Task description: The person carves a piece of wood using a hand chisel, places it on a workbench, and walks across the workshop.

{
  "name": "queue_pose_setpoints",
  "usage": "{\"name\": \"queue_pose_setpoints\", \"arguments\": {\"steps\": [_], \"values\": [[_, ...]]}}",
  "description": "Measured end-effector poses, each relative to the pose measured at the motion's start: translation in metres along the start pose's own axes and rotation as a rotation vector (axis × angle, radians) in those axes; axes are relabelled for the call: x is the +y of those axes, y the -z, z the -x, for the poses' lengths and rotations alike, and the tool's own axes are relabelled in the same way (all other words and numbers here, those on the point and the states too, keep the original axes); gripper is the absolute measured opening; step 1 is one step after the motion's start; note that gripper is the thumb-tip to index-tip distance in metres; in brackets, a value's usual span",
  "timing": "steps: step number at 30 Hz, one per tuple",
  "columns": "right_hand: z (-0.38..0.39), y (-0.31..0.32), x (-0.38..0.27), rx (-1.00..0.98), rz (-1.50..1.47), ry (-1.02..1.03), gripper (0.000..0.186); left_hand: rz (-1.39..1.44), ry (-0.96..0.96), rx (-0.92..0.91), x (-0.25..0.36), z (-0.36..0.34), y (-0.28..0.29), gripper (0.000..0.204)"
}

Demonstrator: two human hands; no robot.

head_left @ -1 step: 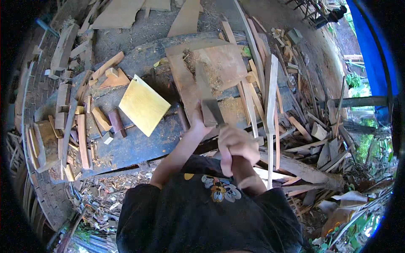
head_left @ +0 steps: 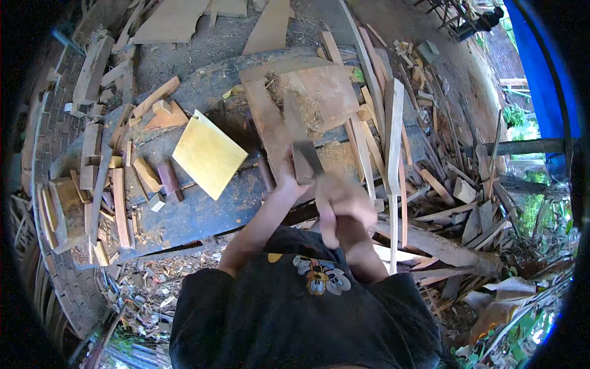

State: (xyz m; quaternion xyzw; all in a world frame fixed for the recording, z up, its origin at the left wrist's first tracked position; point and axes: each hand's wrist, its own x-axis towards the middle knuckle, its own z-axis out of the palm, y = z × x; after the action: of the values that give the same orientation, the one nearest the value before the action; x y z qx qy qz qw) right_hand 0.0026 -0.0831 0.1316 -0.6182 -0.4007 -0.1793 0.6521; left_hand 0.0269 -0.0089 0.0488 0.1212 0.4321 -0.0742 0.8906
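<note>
Left hand (head_left: 289,179): centre of the frame, fingers wrapped around the lower end of a dark wood strip (head_left: 299,140), gripping it.
Right hand (head_left: 344,206): just right of and below the left one, clenched into a fist; what it grips is hidden by the fingers, so I cannot tell.
Wood strip: narrow, dark, standing up from the left hand toward the upper centre, lying over the brown board (head_left: 319,95).
Brown board: upper centre, flat on the bench (head_left: 203,215), dusted with shavings.
Bench: dark, bluish slab running from left to centre, under the boards.
Yellow board (head_left: 209,154): left of centre on the bench, square, tilted like a diamond, well apart from both hands.
Small blocks (head_left: 161,181): left of the yellow board, short offcuts lying on the bench.
Pale slat (head_left: 393,141): right of the hands, long, nearly vertical.
Scrap pile (head_left: 455,178): right side, crossed sticks and offcuts.
Shavings (head_left: 153,289): lower left, on the ground below the bench.
Shirt (head_left: 307,313): bottom centre, black with a flower print.
</note>
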Motion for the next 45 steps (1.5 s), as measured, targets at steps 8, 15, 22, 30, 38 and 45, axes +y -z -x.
{"name": "queue_pose_setpoints", "arguments": {"steps": [8, 15, 22, 30, 38, 45], "values": [[-0.001, -0.010, 0.020, 0.043, -0.013, 0.024, 0.014, 0.106, 0.129, -0.238, 0.009, -0.017, 0.014, 0.049], [-0.028, -0.010, 0.062, 0.083, 0.350, -0.066, 0.012, -0.171, 0.125, -0.132, 0.011, 0.011, -0.001, 0.048], [-0.006, -0.001, 0.036, 0.008, -0.127, 0.011, 0.011, -0.040, 0.040, -0.194, 0.008, -0.004, 0.010, 0.050], [-0.039, -0.022, 0.102, 0.019, 0.209, -0.120, 0.014, -0.007, 0.171, -0.193, 0.015, -0.024, 0.019, 0.043], [-0.028, -0.021, 0.090, 0.018, 0.048, 0.184, 0.012, 0.285, 0.204, -0.605, 0.005, -0.024, 0.024, 0.048], [-0.037, -0.021, 0.111, 0.009, 0.195, -0.091, 0.013, 0.069, 0.208, -0.494, 0.015, -0.024, 0.029, 0.040]]}}
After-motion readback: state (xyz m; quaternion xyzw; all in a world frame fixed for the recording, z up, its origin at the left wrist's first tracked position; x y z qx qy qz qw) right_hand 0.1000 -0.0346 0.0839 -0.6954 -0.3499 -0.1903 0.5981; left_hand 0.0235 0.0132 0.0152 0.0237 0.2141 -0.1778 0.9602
